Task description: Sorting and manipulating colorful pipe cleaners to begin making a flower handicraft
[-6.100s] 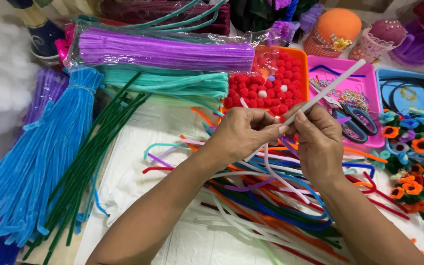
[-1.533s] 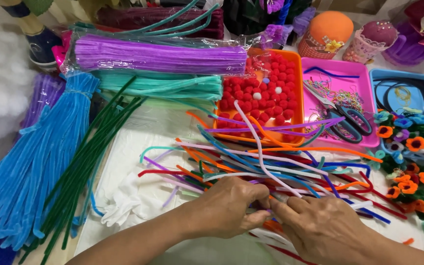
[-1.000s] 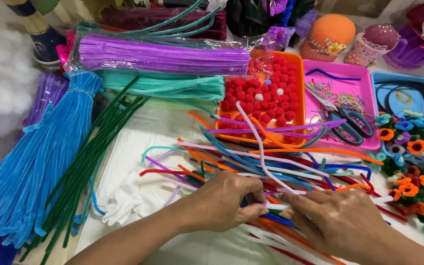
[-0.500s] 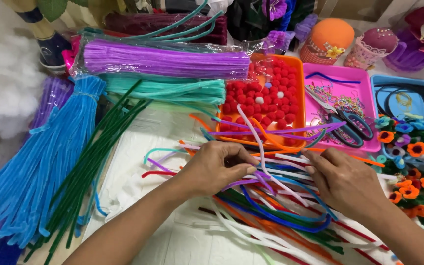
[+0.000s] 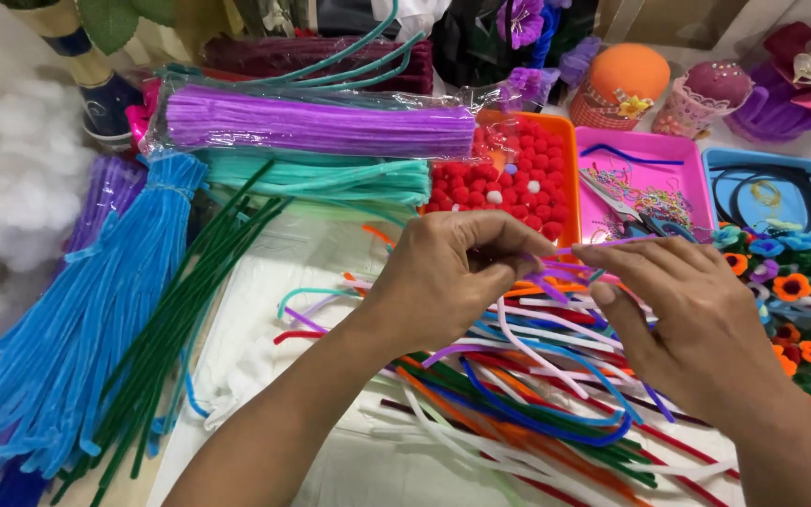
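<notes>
1. Pinching a purple pipe cleaner (image 5: 556, 270) between them, the left hand (image 5: 443, 282) and right hand (image 5: 696, 319) hover above the loose pile of pipe cleaners (image 5: 537, 394) near the table's front edge.
2. Both hands are closed on it; its long axis runs left to right, level, with each hand at one end.

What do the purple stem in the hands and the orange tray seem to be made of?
Purple stem, pinched between left hand and right hand: probably fuzzy fibre on wire; it looks velvety and bends. Orange tray: likely plastic, smooth and glossy.
</notes>
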